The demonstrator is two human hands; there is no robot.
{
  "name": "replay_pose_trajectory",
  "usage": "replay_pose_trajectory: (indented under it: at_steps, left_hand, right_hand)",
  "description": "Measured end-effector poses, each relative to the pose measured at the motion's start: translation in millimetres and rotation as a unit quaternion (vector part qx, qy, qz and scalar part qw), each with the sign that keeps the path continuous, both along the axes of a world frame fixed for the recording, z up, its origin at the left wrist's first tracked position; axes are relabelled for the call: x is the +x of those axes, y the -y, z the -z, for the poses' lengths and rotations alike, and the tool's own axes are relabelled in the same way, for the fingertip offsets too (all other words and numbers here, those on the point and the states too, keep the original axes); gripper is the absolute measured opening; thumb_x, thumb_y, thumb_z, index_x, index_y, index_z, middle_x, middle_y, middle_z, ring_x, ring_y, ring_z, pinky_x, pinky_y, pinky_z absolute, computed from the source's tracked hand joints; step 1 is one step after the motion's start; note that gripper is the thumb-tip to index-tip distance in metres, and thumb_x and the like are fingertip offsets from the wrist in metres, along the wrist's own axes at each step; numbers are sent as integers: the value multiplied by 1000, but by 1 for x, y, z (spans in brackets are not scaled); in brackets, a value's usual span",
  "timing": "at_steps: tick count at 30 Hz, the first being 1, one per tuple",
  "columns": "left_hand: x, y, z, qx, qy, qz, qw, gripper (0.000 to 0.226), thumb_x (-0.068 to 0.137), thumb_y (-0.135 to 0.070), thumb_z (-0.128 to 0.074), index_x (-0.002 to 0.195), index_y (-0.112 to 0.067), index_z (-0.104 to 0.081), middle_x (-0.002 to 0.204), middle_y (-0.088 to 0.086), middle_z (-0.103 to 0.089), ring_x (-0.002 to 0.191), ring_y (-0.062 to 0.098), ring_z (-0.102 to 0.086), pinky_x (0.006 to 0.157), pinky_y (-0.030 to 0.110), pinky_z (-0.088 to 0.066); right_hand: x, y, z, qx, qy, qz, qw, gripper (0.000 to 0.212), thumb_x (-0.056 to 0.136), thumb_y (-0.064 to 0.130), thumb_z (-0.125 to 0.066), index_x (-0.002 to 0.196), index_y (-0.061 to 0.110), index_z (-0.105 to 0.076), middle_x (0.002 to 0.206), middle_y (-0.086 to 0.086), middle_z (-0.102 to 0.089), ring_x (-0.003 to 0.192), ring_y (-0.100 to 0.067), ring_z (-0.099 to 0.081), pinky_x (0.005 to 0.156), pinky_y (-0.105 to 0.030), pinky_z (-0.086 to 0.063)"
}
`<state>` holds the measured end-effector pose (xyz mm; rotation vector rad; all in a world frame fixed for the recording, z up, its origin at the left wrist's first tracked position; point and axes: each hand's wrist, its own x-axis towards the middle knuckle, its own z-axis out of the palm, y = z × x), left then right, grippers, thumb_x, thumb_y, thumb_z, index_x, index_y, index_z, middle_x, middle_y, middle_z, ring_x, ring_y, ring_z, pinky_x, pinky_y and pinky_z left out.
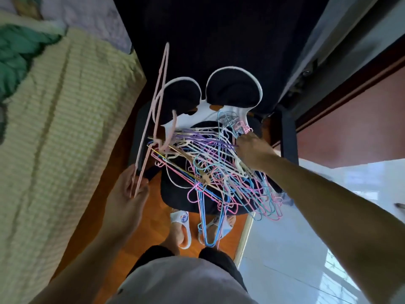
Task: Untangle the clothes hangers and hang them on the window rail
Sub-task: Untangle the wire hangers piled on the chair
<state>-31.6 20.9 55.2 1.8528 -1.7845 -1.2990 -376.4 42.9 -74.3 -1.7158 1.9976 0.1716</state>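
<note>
Pastel wire hangers (pixel 210 172) lie heaped on the dark chair (pixel 184 200), light, springy, apt to snag. Left hand (pixel 133 189) pinches a pink hanger (pixel 153 119) left of the heap; right hand (pixel 252 150) grips hooks at its far edge, the best hold.

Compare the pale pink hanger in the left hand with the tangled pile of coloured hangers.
The pale pink plastic hanger is mostly lifted clear in the left hand; the tangled pile of coloured hangers lies knotted on the dark chair, with the right hand on it. One is single-coloured, the other mixed. Both are thin.
</note>
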Motion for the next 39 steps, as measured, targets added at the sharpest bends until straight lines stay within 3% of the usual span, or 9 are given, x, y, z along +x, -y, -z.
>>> replay_pose_trajectory:
  at_steps: [5, 11, 17, 20, 23, 27, 33, 36, 39]
  left_hand:
    - [-11, 5, -14, -8, -5, 1, 1000, 49, 102, -18, -58, 149, -26, -45, 119, -7, -65, 107, 16, -64, 93, 38, -53]
    - [-16, 5, -28, -16, -20, -16, 1000, 45, 103, -20, -57, 146, -21, -49, 112, -7, -67, 98, 15, -65, 79, 26, -46]
    - [-15, 4, -30, -9, -61, -29, 998, 36, 103, -18, -57, 137, -29, -53, 106, -2, -69, 91, 20, -68, 73, 25, -46]
    - [-20, 3, -35, -11, -75, -2, 997, 35, 103, -16, -57, 131, -36, -52, 106, -3, -68, 91, 19, -67, 72, 19, -43]
    - [-26, 5, -41, -14, -93, 28, 995, 30, 103, -15, -55, 128, -32, -55, 106, -3, -67, 90, 14, -66, 71, 15, -44]
    - [-31, 15, -44, -16, -134, 56, 989, 35, 103, -16, -57, 102, -51, -59, 101, -2, -68, 87, 17, -66, 79, 28, -50]
    - [-15, 44, -41, 16, -165, 83, 983, 31, 96, -26, -64, 108, -54, -60, 98, -1, -69, 90, 22, -66, 93, 46, -54]
    - [4, 64, -37, 20, -177, 95, 980, 34, 85, -34, -63, 100, -64, -63, 91, -4, -69, 84, 22, -64, 88, 48, -53]
    - [30, 75, -32, 4, -165, 93, 982, 35, 97, -22, -62, 99, -57, -62, 87, -1, -67, 79, 26, -62, 77, 36, -49]
  right_hand:
    - [27, -18, -26, 30, 66, 155, 985, 28, 105, 22, -40, 113, 4, -60, 99, -12, -56, 96, -35, -57, 80, -42, -42]
    - [15, -71, -41, 56, 175, 311, 933, 29, 106, 32, -44, 102, 8, -59, 93, -11, -59, 82, -25, -54, 75, -34, -42]
    - [32, -134, -85, 62, 273, 379, 882, 19, 106, 19, -48, 103, 7, -62, 70, 3, -50, 55, -8, -43, 43, -12, -28]
    - [40, -156, -103, 64, 321, 403, 854, 15, 103, 6, -49, 113, 6, -61, 89, 0, -60, 68, -12, -53, 53, -11, -37]
    - [46, -174, -125, 93, 420, 414, 802, 39, 95, -11, -47, 119, 19, -55, 121, 3, -59, 104, -10, -59, 74, -13, -49]
    - [56, -186, -144, 104, 518, 398, 750, 56, 94, -3, -54, 123, 45, -58, 141, 17, -51, 125, -13, -57, 99, -37, -55]
    - [86, -171, -169, 78, 414, 392, 818, 48, 96, 7, -58, 124, 45, -59, 130, 22, -45, 107, -8, -64, 73, -19, -58]
    - [102, -151, -160, 86, 292, 309, 901, 52, 94, 4, -56, 131, 41, -55, 138, 11, -45, 117, -12, -54, 95, -30, -51]
    - [117, -125, -141, 103, 210, 224, 946, 55, 91, 1, -58, 139, 28, -56, 142, 2, -43, 133, -16, -41, 110, -28, -34]
